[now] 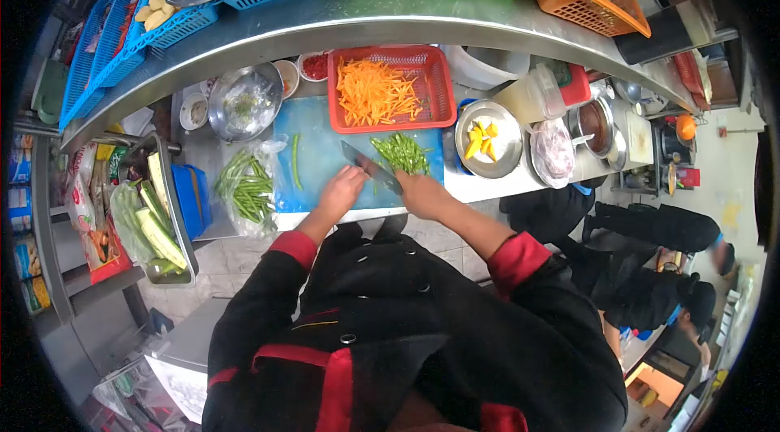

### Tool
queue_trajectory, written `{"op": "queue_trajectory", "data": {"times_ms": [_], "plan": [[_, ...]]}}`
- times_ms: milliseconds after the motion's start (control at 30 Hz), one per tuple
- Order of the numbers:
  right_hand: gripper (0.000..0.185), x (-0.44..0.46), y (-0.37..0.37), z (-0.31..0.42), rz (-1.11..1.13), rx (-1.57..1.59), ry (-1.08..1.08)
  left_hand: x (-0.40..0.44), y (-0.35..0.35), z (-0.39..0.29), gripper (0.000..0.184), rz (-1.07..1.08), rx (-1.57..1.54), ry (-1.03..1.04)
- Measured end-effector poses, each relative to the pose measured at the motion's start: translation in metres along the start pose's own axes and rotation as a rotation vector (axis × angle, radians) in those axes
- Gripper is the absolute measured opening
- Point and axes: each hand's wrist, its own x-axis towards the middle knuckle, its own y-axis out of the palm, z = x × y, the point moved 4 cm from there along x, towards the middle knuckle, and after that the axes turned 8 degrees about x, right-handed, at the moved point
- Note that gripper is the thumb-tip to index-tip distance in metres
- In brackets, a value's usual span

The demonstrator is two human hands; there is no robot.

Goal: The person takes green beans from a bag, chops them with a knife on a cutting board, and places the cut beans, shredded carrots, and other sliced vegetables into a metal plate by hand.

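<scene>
My right hand (420,195) is closed round the handle of a kitchen knife (367,162), whose wide blade slants up and left over the blue cutting board (317,200). Close to the blade's left side is my left hand (344,189), fingers bent and pressed together; whatever they hold is hidden. A heap of chopped green beans (402,153) lies just beyond the knife. One long green bean (296,162) rests by itself further left on the board. Beside the board's left edge, a clear plastic bag (248,191) is full of cut green beans.
Behind the board stands a red basket (439,91) with shredded carrot (370,91). A steel bowl (244,103) is at the left, a plate of yellow pieces (489,139) at the right. A steel shelf (325,21) with baskets overhangs the back. Other people (650,298) are at right.
</scene>
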Motion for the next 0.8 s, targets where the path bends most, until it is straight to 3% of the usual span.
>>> {"op": "queue_trajectory", "data": {"times_ms": [100, 200, 333, 367, 433, 467, 533, 667, 733, 800], "plan": [[0.031, 0.006, 0.037, -0.006, -0.119, 0.1, 0.03, -0.002, -0.005, -0.005, 0.018, -0.014, -0.001, 0.008], [0.031, 0.025, 0.019, 0.013, -0.068, 0.078, 0.021, -0.014, -0.007, 0.0, 0.017, 0.032, -0.002, 0.014], [0.029, -0.003, 0.012, 0.003, -0.121, 0.133, -0.058, -0.026, -0.058, 0.046, 0.025, -0.158, 0.148, -0.407], [0.029, -0.012, 0.022, -0.003, -0.114, 0.131, -0.062, -0.029, -0.069, 0.053, 0.025, -0.16, 0.15, -0.414], [0.033, -0.028, 0.043, -0.01, -0.08, 0.286, -0.113, -0.04, -0.086, 0.078, 0.035, -0.12, 0.363, -0.85], [0.037, -0.034, 0.048, -0.011, -0.041, 0.325, -0.114, -0.037, -0.088, 0.082, 0.035, -0.13, 0.368, -0.854], [0.039, -0.028, 0.051, -0.027, -0.02, 0.321, -0.096, -0.041, -0.08, 0.094, 0.044, 0.131, 0.332, -1.089], [0.042, -0.016, 0.021, -0.062, -0.08, 0.312, -0.002, -0.031, -0.053, 0.066, 0.036, 0.138, 0.278, -0.886], [0.042, -0.009, 0.008, -0.07, -0.113, 0.282, 0.068, -0.015, -0.029, 0.036, 0.028, 0.049, 0.23, -0.297], [0.042, -0.01, -0.002, -0.058, -0.18, 0.113, -0.099, -0.002, -0.017, 0.013, 0.025, 0.105, 0.224, -0.201]]}}
